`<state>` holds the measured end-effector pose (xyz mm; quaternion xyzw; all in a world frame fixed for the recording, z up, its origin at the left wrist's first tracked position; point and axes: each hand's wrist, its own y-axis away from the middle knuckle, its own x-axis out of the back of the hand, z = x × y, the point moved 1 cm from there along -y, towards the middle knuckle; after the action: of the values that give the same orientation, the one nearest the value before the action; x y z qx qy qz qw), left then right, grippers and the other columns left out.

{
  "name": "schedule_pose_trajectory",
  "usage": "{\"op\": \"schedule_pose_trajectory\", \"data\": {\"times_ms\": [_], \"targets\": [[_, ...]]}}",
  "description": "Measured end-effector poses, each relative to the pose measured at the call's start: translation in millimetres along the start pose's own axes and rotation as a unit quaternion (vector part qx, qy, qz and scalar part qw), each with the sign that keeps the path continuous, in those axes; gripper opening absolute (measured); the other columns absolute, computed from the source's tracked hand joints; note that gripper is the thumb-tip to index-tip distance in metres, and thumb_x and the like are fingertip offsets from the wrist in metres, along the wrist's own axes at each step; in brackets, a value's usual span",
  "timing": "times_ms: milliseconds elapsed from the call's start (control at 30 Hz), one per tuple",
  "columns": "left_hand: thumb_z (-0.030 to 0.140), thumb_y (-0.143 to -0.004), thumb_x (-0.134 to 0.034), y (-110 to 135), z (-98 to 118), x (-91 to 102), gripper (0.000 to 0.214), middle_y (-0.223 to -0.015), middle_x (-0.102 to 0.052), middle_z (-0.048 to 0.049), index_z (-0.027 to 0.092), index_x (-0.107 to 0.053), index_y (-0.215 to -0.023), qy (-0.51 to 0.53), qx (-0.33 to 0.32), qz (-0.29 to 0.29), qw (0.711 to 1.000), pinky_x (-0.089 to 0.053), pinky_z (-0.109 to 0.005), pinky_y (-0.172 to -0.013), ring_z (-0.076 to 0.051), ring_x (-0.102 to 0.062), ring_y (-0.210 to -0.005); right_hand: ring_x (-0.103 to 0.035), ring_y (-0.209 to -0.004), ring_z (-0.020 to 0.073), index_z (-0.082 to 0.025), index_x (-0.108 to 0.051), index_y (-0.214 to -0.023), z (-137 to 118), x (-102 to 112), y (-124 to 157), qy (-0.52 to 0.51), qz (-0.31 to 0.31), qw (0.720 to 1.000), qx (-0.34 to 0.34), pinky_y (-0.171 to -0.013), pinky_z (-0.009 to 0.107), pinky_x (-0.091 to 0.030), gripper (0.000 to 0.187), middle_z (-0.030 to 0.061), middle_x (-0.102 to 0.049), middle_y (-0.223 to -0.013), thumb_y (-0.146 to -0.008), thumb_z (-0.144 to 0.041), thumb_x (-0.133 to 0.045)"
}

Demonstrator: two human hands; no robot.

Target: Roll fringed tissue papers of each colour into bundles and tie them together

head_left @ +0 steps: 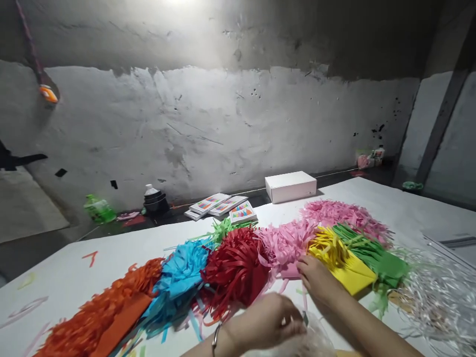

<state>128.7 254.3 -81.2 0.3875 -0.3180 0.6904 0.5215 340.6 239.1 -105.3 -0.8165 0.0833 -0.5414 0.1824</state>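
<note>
My left hand, with a bracelet at its wrist, is low in the middle, its fingers curled together above a crumpled clear plastic bag. Whether its fingertips grip the plastic is hidden. My right hand reaches up to the pink fringed paper, fingers closed at its lower edge. Left of my hands lie fringed stacks of dark red paper, blue paper and orange paper. Yellow fringed paper and green fringed paper sit beyond my right forearm.
A white box and several flat packs with coloured print stand at the table's back edge. Behind it are a green bottle and black cups. Shiny clear shreds pile up at right. A second pink heap lies farther back.
</note>
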Motion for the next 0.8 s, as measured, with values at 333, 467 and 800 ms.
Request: {"op": "schedule_pose_trajectory", "data": {"times_ms": [333,467,800], "targets": [[0.017,-0.076,-0.069,-81.2,-57.4,33.4,0.013,-0.099,-0.067,-0.0095,0.019,-0.069,-0.089,0.070,0.115,0.188,0.973,-0.038,-0.043,-0.097,-0.028,-0.054,-0.103,-0.065,-0.083,0.0207,-0.019,-0.066,-0.100,44.9,-22.8,-10.7,0.018,0.122,0.986,0.114,-0.093,0.042,-0.042,0.020,0.0036,-0.071,-0.087,-0.091,-0.010,-0.051],[0.027,-0.085,-0.059,-94.7,-66.1,40.9,0.017,-0.072,-0.058,-0.0042,0.016,-0.061,-0.072,0.179,0.196,0.268,0.926,-0.043,-0.032,-0.072,-0.020,-0.054,-0.074,-0.060,-0.110,0.0278,-0.019,-0.060,-0.118,37.4,-8.5,-6.8,-0.002,0.240,0.966,0.098,-0.105,0.054,-0.032,0.024,0.0119,-0.067,-0.114,-0.096,-0.016,-0.051],[0.050,-0.069,-0.074,-90.0,-38.2,35.5,0.038,-0.056,-0.047,0.0051,0.016,-0.056,-0.068,0.491,0.237,0.289,0.786,-0.028,-0.021,-0.047,-0.007,-0.038,-0.046,-0.063,-0.102,0.0250,-0.021,-0.059,-0.115,0.9,-7.6,-8.5,-0.093,0.245,0.960,0.099,-0.089,0.041,-0.054,0.022,0.0102,-0.064,-0.107,-0.094,-0.024,-0.059]]}}
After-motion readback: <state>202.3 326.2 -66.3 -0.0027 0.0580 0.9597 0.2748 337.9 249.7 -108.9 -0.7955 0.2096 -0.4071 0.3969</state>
